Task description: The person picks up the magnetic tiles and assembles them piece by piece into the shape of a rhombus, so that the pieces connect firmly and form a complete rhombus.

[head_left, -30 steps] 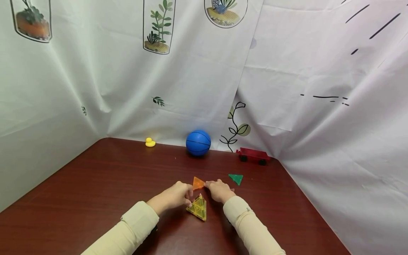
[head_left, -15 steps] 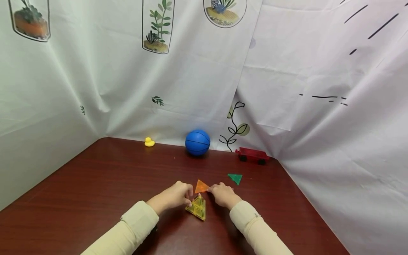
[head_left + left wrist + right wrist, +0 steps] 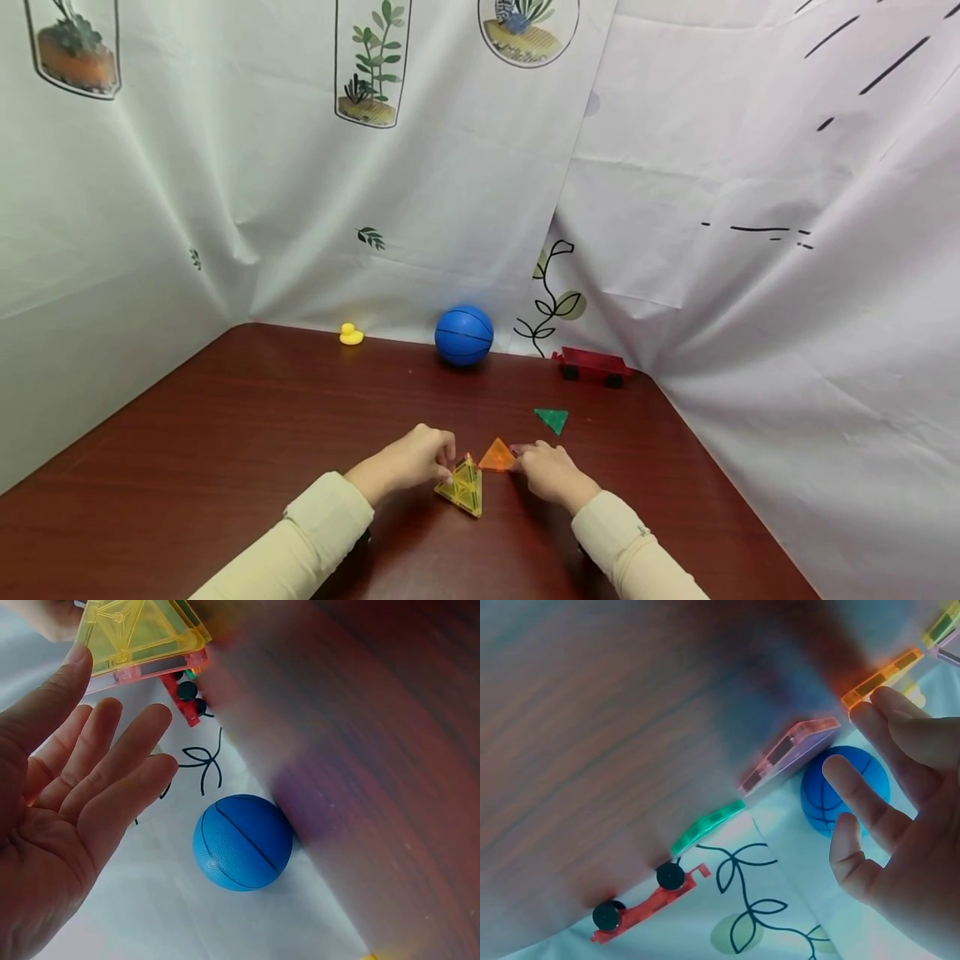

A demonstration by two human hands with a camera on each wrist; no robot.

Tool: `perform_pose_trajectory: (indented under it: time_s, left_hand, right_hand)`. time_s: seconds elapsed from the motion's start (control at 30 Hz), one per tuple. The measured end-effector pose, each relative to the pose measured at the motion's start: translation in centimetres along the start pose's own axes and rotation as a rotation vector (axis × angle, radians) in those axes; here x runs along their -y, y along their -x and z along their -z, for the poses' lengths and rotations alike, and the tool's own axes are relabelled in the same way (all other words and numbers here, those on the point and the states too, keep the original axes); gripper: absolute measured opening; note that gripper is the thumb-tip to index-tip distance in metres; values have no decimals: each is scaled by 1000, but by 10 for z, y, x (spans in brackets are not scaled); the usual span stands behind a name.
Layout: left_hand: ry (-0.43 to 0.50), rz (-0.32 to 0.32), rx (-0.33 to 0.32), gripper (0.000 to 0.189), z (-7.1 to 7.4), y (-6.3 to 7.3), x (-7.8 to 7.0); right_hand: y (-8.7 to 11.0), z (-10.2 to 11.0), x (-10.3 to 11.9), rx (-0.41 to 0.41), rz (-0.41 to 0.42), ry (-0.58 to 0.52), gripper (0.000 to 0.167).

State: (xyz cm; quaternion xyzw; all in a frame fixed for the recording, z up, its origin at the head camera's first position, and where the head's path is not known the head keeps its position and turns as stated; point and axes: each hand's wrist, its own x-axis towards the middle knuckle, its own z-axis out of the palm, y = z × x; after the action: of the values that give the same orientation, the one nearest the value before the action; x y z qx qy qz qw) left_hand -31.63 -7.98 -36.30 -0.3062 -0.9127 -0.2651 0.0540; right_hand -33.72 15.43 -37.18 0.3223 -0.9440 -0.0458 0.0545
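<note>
My right hand [image 3: 551, 475] pinches the orange triangle [image 3: 497, 456] between thumb and index at its right corner, while my other right fingers spread loosely. Taking 12 o'clock as straight away from me, the triangle sits between 9 and 10 o'clock from the middle of that hand. It has no clear long axis: its tip points to 12, and its near edge runs roughly from 9 to 3. It seems to lie flat on the table [image 3: 247, 417].

My left hand [image 3: 416, 457] is nearer the yellow piece [image 3: 461, 483], which stands at about 4 o'clock from it. My left thumb touches its edge, but the other fingers reach out relaxed, curled round nothing. A pink strip [image 3: 124, 675] shows along that piece's border.

The relation I judge to matter most: the orange triangle lies at 2 o'clock from the yellow piece, its left corner just beside it; whether they touch, I cannot tell. The pink tile [image 3: 791, 754] is near my right hand, with the green triangle [image 3: 552, 420] farther off at 12 o'clock.
</note>
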Motion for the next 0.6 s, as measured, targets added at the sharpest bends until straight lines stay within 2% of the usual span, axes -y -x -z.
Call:
perform_pose_trajectory:
  time_s: [0.37,0.6]
  left_hand:
    - [23,8,-1,21,1,4,-7]
    - [20,-13,-15,21,2,5,-11]
  right_hand:
    - [36,-1,-8,-33,34,-11,28]
    - [50,-2,-13,-47,52,-14,32]
